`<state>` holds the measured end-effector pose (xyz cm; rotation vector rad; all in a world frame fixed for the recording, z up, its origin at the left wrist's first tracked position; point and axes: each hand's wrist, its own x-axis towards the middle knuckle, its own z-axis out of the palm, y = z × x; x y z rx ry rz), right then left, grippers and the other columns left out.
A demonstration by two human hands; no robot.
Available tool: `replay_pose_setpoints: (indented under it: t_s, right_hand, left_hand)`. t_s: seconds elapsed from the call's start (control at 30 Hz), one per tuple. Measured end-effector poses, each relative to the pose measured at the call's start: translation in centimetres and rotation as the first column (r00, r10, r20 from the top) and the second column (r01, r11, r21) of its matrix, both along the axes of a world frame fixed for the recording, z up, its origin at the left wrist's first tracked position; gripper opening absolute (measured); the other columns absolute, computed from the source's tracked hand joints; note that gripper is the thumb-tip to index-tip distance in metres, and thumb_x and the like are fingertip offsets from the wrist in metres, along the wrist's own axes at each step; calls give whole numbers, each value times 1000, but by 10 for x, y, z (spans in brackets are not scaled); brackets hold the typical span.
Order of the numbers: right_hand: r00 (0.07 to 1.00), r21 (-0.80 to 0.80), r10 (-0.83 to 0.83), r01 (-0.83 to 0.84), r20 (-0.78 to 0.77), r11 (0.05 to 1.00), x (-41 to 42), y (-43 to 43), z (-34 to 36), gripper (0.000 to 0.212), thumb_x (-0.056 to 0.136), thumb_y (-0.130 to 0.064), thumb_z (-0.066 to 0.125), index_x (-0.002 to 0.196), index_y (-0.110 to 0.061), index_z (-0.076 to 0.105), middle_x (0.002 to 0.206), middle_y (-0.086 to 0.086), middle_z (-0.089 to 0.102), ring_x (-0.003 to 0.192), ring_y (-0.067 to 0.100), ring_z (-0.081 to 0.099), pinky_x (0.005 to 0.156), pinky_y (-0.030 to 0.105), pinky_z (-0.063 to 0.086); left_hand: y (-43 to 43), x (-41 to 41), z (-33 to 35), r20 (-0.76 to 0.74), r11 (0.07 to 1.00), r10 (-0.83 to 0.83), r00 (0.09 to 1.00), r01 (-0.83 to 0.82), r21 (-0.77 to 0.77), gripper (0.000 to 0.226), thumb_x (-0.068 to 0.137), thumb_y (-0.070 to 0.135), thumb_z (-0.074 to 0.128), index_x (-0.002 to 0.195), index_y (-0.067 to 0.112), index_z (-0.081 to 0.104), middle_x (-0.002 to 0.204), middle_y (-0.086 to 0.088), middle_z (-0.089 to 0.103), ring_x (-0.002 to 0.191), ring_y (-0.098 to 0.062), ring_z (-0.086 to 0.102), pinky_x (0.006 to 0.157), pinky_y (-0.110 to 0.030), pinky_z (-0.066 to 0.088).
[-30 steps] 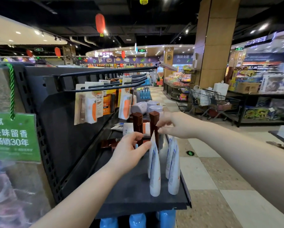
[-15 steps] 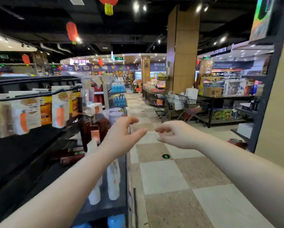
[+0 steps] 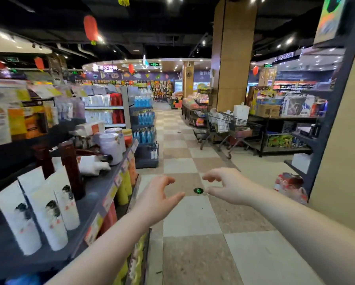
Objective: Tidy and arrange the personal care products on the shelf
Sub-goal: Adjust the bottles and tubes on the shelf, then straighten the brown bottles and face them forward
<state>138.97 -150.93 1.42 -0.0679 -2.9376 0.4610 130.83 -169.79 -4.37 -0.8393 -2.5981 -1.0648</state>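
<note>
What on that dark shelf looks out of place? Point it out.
Behind the upright brown bottles, a dark brown item lies flat across white packets instead of standing. The white tubes in front stand upright but lean unevenly. Both hands, left and right, are empty over the aisle.

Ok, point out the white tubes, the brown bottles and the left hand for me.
white tubes (image 3: 49,210), head view, front of the middle tube.
brown bottles (image 3: 71,161), head view, body of the nearer bottle.
left hand (image 3: 158,199), head view, back of the hand.
</note>
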Motion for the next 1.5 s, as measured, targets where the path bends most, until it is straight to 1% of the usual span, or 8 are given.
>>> replay_pose_setpoints:
  t_s: [0.47,0.77,0.83,0.93,1.03,1.23,1.33,1.5]
  right_hand:
    - [997,101,71,-75,43,992,-133,89,-26,41,89,-38,54,129,-31,50,129,-11,54,115,6,50,89,19,36]
    - [960,47,279,-280,26,959,-293,94,-16,40,89,-39,56,128,-33,51,128,-14,54,116,7,49,93,20,36]
    - [929,50,370,-370,21,928,-326,84,-20,38,88,-38,56,126,-33,52,126,-14,55,113,4,49,88,15,34]
    - [857,50,516,-516,7,855,-375,61,-26,35,88,-37,57,122,-31,56,123,-12,57,108,4,50,84,16,35]
    - [751,30,660,-660,27,750,-421,35,-31,33,87,-35,58,120,-33,58,122,-12,59,106,5,52,84,20,38]
    - [504,-5,861,-863,71,506,-491,-9,-33,37,86,-33,57,122,-29,57,125,-8,58,116,12,52,95,27,42]
    - [402,-40,913,-914,68,405,-518,-25,-33,41,86,-32,58,126,-24,56,128,-5,58,117,12,53,97,26,42]
    - [208,-80,974,-973,87,215,-531,-64,-40,40,88,-34,58,126,-24,56,129,-3,57,117,14,53,98,31,43]
  left_hand:
    - [93,-125,-38,84,995,97,992,-98,12,53,80,51,59,126,26,47,128,7,49,120,-12,45,103,-32,39]
    - [88,-252,-24,104,946,319,942,-323,25,55,77,55,59,123,27,49,126,7,50,116,-13,49,97,-32,43]
    - [78,-264,-26,97,926,376,922,-378,5,52,76,55,59,118,26,52,116,8,52,109,-11,50,89,-25,41]
    - [54,-276,-28,95,874,483,870,-486,11,37,75,52,62,104,29,55,97,14,49,96,-10,50,81,-24,40]
    - [28,-285,-31,107,792,607,788,-610,-5,45,76,51,63,114,28,55,110,7,52,104,-12,52,91,-29,43]
    - [1,-294,-31,123,506,854,505,-862,25,48,78,47,63,119,25,54,112,12,54,99,-6,50,82,-23,39]
    - [4,-294,-31,144,386,910,389,-921,49,40,78,42,63,113,23,57,112,6,59,104,-12,55,88,-28,44]
    - [10,-268,-34,124,223,966,225,-974,27,35,79,39,65,113,32,54,109,13,50,109,-7,49,86,-19,35]
